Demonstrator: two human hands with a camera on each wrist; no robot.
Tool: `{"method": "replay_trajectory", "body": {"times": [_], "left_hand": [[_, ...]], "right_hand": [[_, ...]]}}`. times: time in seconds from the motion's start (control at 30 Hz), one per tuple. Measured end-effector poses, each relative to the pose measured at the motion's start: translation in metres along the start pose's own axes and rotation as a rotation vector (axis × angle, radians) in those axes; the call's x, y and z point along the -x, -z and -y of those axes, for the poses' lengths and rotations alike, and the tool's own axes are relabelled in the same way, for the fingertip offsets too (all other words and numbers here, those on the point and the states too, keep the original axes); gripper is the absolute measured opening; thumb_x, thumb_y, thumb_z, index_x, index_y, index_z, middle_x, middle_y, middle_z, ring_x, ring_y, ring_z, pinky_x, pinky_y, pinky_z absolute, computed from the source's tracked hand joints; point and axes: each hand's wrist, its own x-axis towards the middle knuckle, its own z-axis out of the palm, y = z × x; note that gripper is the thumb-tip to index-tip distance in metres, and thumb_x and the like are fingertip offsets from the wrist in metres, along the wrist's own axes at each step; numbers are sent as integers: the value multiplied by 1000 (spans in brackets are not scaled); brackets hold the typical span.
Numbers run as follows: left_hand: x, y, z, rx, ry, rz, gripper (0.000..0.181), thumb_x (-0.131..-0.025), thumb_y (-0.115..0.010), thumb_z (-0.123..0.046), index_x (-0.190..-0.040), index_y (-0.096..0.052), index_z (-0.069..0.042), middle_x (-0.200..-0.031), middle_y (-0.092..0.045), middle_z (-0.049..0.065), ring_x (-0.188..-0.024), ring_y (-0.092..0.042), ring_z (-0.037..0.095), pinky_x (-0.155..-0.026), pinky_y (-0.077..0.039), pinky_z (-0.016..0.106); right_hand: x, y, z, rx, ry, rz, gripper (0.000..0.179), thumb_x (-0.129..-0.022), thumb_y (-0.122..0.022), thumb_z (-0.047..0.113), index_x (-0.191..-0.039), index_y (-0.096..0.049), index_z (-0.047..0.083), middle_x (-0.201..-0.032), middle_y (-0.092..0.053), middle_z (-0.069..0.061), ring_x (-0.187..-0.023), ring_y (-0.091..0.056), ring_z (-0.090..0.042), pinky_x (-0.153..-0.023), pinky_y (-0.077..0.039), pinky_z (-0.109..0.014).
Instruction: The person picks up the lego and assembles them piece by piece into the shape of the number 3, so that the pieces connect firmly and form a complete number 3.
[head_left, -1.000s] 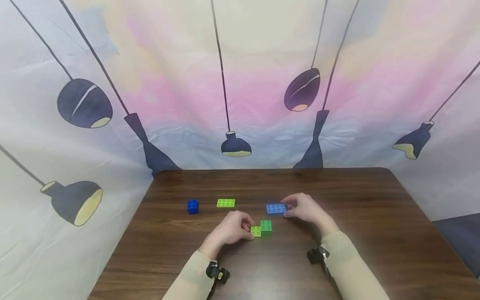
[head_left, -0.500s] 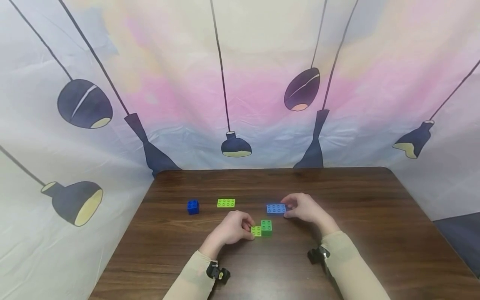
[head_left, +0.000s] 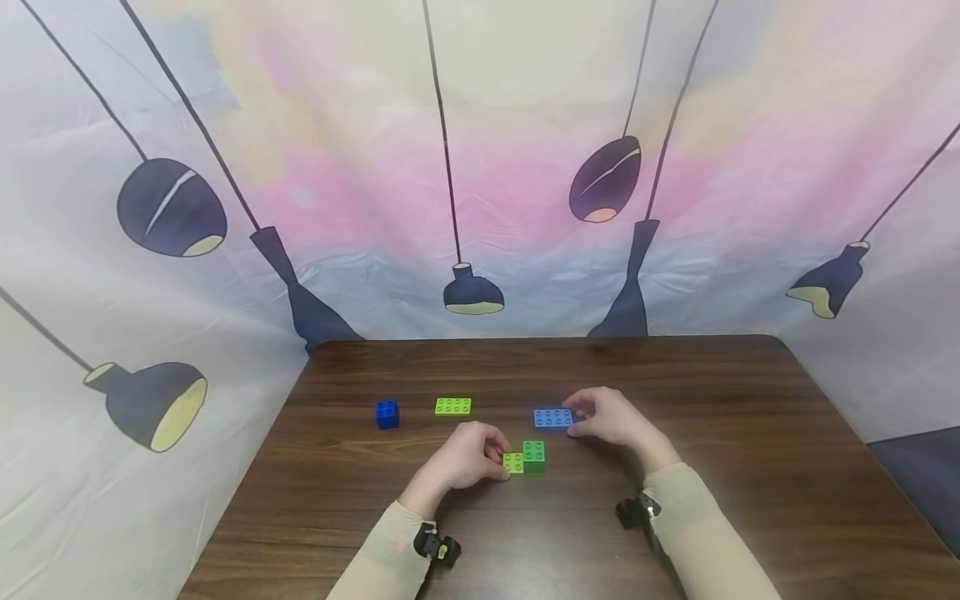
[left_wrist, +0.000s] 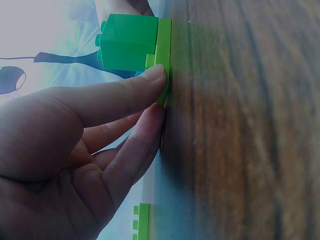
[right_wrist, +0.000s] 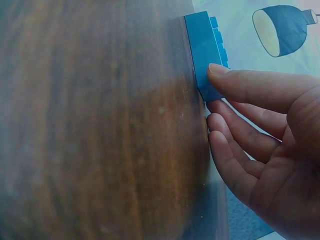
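Note:
With thumb and fingers my left hand [head_left: 467,457] pinches the left end of a thin lime-green building-block plate [left_wrist: 164,42]. On that plate's right end stands a green block [head_left: 533,456], its studs up. My right hand [head_left: 611,417] pinches the right end of a light blue building block [head_left: 552,417], two studs wide and lying flat on the table. In the right wrist view the thumb [right_wrist: 220,70] presses the near side of this blue block [right_wrist: 204,50], while the other fingers curl behind its end.
A second thin lime-green plate [head_left: 453,406] lies further back, left of the light blue block. Left of it sits a small dark blue block [head_left: 387,414]. The brown wooden table [head_left: 697,383] ends at a cloth backdrop printed with hanging lamps [head_left: 473,292].

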Motion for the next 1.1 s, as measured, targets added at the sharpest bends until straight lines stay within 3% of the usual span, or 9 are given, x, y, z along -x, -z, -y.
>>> {"method": "replay_trajectory", "body": {"times": [1.1], "left_hand": [[-1,0,-1,-6,6,-1,28,-76,-94,-2,-97,-76,-7,-79,-67,-5,-74,-63,8,-70,-53,29]], "right_hand": [[2,0,1,21,25,-8,33,-88,-88,12,-119,-78,11,-119,-75,-7,-114,-69,-28,-101,-53,-55]]}}
